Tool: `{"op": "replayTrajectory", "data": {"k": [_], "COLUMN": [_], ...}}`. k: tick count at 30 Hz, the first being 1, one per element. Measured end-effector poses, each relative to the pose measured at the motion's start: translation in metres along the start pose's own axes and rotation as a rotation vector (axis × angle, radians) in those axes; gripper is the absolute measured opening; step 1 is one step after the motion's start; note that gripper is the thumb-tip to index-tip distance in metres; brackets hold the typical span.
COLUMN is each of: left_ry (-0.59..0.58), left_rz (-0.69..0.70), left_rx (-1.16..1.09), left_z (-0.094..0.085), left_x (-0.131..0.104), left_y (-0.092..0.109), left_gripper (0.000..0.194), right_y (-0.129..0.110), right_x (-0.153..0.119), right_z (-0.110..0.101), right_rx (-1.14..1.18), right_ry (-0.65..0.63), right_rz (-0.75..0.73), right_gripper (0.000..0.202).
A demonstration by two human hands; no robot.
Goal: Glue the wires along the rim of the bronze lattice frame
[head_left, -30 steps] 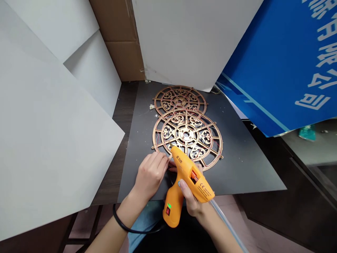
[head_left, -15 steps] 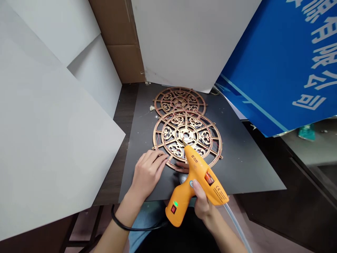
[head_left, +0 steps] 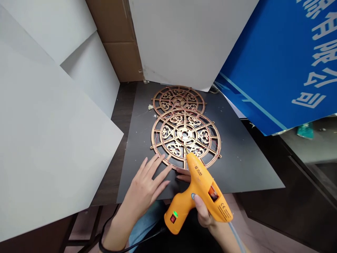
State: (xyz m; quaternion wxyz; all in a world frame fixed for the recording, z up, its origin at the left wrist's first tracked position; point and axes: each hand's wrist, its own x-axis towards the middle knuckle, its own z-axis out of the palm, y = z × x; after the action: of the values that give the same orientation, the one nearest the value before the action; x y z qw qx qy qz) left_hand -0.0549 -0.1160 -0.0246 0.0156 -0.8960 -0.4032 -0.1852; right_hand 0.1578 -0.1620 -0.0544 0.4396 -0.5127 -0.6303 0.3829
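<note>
right hand [head_left: 203, 213] grips glue gun [head_left: 202, 182] | left hand [head_left: 144, 186] spread beside openwork disc [head_left: 179, 134]

"CE" on the orange glue gun [head_left: 202, 182]; white "有限公司" on the blue panel [head_left: 271, 70]

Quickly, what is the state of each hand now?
Left hand: open, spread by the front openwork wheel, no object held.
Right hand: closed around the orange glue gun.

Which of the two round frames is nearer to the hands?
The front frame, with the left hand at its rim and the glue gun reaching over it; the rear frame lies farther away.
</note>
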Motion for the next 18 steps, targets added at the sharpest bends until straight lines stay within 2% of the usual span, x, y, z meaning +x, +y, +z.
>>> {"op": "replayTrajectory", "data": {"k": [3,7,13,18], "left_ry": [-0.09,-0.145,-0.139,-0.118], "left_rz": [0.01,-0.016,-0.069,-0.122], "left_rx": [-0.015,-0.047,-0.111,-0.138], "left_z": [-0.002,0.001,0.005,0.007], "left_x": [-0.005,-0.007,-0.007,-0.007], "left_y": [-0.002,-0.005,-0.003,0.003], "left_gripper": [0.048,0.053,0.056,0.057], "right_y": [-0.002,-0.012,-0.017,-0.011], "right_x": [0.004,0.012,0.015,0.013], "right_z": [0.0,-0.004,-0.008,-0.01], "right_rx": [-0.034,-0.087,-0.144,-0.067], "right_ry": [0.032,-0.009,-0.052,-0.13], "right_rz": [-0.036,-0.043,-0.032,0.0], "right_gripper": [0.045,0.04,0.039,0.044]}}
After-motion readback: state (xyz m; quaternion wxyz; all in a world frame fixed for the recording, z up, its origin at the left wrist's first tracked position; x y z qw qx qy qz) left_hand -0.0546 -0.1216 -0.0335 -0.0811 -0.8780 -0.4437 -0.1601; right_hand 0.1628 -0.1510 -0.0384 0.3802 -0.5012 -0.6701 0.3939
